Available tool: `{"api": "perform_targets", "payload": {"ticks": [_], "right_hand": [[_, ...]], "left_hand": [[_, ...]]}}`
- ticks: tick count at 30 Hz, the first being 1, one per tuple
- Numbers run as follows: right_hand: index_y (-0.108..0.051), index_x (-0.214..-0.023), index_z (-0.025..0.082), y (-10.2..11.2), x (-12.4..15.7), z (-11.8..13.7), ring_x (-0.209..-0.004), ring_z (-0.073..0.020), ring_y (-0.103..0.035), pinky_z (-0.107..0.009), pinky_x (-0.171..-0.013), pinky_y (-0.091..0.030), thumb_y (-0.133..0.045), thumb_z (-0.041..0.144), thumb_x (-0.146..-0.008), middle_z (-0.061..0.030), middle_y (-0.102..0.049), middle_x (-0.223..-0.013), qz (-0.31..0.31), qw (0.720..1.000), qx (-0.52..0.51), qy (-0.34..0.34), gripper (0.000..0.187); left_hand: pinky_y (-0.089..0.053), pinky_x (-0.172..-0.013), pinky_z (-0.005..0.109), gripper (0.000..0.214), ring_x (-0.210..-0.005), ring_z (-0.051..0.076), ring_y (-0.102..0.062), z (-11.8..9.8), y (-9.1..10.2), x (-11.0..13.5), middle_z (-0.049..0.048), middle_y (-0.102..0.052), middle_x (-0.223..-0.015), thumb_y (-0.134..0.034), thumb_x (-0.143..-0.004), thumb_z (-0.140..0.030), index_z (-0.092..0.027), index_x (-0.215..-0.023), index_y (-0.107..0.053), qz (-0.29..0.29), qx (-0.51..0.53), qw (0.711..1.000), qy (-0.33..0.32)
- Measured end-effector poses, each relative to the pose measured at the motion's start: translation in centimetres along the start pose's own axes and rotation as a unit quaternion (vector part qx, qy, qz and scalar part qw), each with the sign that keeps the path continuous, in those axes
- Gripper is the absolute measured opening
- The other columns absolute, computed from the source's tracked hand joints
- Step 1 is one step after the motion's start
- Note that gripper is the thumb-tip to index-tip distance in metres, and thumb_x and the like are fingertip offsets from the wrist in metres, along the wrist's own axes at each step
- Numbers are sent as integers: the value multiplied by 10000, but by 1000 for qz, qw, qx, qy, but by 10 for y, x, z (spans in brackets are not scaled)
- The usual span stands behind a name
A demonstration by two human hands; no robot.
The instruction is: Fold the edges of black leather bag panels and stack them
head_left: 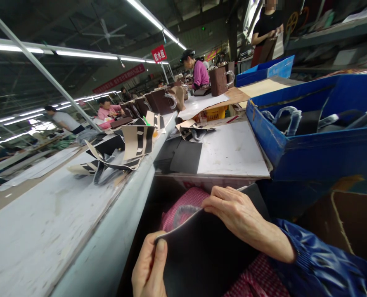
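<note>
A black leather-like panel (202, 251) lies across my lap, tilted, its pale cut edge facing away from me. My left hand (150, 264) pinches the left corner of that edge, thumb on top. Farther right along the same edge, my right hand (233, 206) grips the panel with its fingers curled over. Behind the edge a loop wrapped in clear plastic (186, 212) shows against the red checked cloth (183, 202) on my lap. The underside of the panel is hidden.
Cream and black pieces (136, 142) lie on the long left bench (47, 222). Black sheets (186, 156) rest on a white-topped table (233, 152). A blue bin (310, 156) with plastic-wrapped handles stands right. Brown bags (161, 101) line the bench; several people work farther back.
</note>
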State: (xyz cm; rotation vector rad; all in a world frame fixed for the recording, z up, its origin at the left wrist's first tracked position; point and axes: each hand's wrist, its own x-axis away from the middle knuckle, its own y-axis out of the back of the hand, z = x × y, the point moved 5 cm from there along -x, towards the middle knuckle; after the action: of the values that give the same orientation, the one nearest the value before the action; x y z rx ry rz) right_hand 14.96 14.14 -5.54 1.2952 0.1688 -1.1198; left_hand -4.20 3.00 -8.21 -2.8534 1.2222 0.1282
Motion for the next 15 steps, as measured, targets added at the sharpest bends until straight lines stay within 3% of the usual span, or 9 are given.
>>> {"api": "perform_targets", "payload": {"ticks": [3,5,6,7,9,10,12,15], "right_hand": [[-661,-863,207,-2,-1,0,-652,-125,-433,-282,-662,-293,-515,137,-982,5,-547,-767,9,1000,6,-4,201],[-661,-867,207,-4,-1,0,-661,-125,-442,-284,-667,-291,-506,115,-977,5,-556,-772,17,1000,8,-3,211],[-659,-864,205,-4,-1,0,-665,-126,-448,-285,-667,-291,-502,116,-978,3,-560,-772,21,1000,10,-3,214],[-657,-859,202,-5,-1,0,-669,-127,-453,-286,-665,-290,-500,121,-979,2,-563,-771,25,1000,13,-2,214],[-654,-855,196,-6,-2,1,-681,-129,-468,-287,-665,-292,-502,131,-982,-1,-571,-775,36,999,17,-3,209],[-651,-850,194,-6,-2,2,-682,-128,-473,-288,-666,-293,-503,132,-982,-1,-574,-778,39,999,16,-5,208],[-648,-845,192,-6,-4,5,-683,-126,-477,-287,-672,-299,-495,129,-986,-2,-584,-791,46,999,14,-9,217],[-652,-863,199,-7,-7,13,-688,-125,-491,-286,-687,-316,-503,118,-980,0,-606,-819,54,998,13,-9,206]], "left_hand": [[-500,-646,172,378,-708,132,-648,-7,3,-6,14,-710,-831,-707,-782,-530,-187,-939,-685,35,-56,997,-29],[-504,-700,138,273,-765,118,-696,-21,5,-12,-8,-747,-892,-662,-850,-464,-223,-971,-702,73,-175,972,-135],[-501,-741,132,212,-804,112,-711,-31,5,-12,-21,-759,-932,-642,-884,-397,-238,-1009,-706,91,-251,937,-227],[-496,-791,142,190,-842,114,-718,-40,2,-10,-24,-763,-971,-628,-904,-321,-238,-1058,-703,104,-327,880,-328],[-472,-885,206,219,-901,151,-713,-52,-6,-2,8,-760,-1005,-624,-901,-197,-182,-1110,-687,105,-442,741,-494],[-456,-915,246,226,-932,178,-703,-54,-12,2,33,-754,-1011,-620,-895,-162,-146,-1113,-678,96,-478,687,-539],[-466,-875,312,192,-909,217,-691,-57,-28,7,64,-742,-942,-584,-895,-120,-102,-1056,-686,81,-522,633,-566],[-507,-668,347,237,-730,232,-693,-58,-64,11,72,-713,-774,-497,-868,-42,-100,-935,-716,88,-554,626,-541]]}}
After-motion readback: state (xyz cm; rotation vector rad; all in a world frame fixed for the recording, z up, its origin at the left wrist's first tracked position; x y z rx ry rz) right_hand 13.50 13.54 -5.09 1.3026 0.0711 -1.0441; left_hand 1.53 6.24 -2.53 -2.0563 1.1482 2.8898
